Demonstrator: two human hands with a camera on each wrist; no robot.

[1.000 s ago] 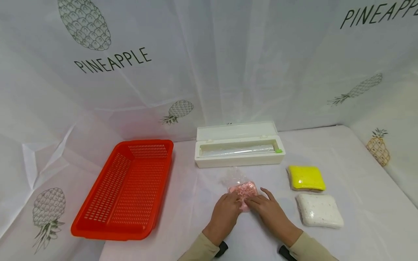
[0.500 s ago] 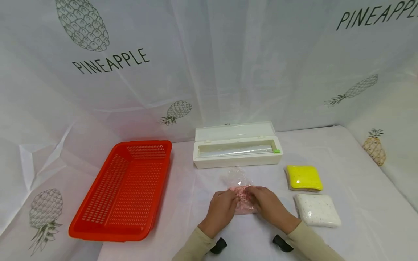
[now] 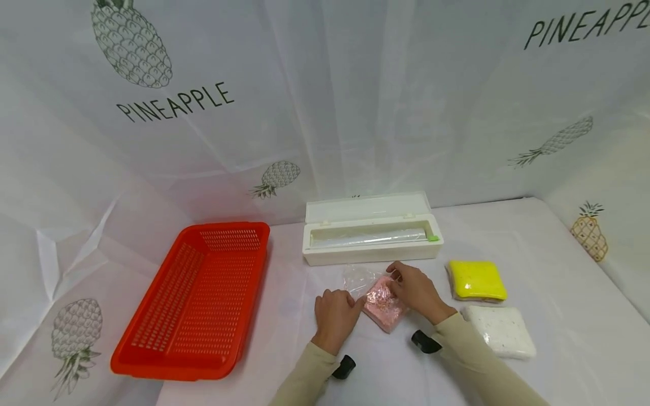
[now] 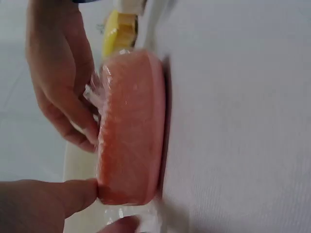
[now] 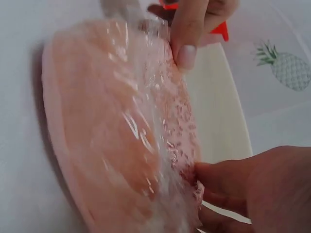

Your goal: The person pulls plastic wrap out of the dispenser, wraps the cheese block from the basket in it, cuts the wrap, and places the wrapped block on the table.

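A pink block that looks like a sponge point(image 3: 385, 307), covered in crinkled clear plastic film, lies on the white cloth, turned at an angle. My left hand point(image 3: 336, 317) is at its left corner; in the left wrist view the thumb point(image 4: 82, 194) touches the sponge's edge, with a fingertip just beyond. My right hand point(image 3: 415, 290) has its thumb and fingers at the far right corner, pinching the wrapped edge in the right wrist view. A loose flap of plastic film point(image 3: 358, 278) sticks out behind the sponge, towards the box.
A white cling film box point(image 3: 365, 256), lid raised, with a film roll point(image 3: 370, 235) inside, stands behind the hands. The red basket point(image 3: 256, 293) is at left. A yellow wrapped block point(image 3: 476, 279) and a white one point(image 3: 503, 331) lie at right.
The sponge has been turned on the cloth, from square-on to slanted. My hands have parted, the right going farther back to the far corner, the left staying at the left side.
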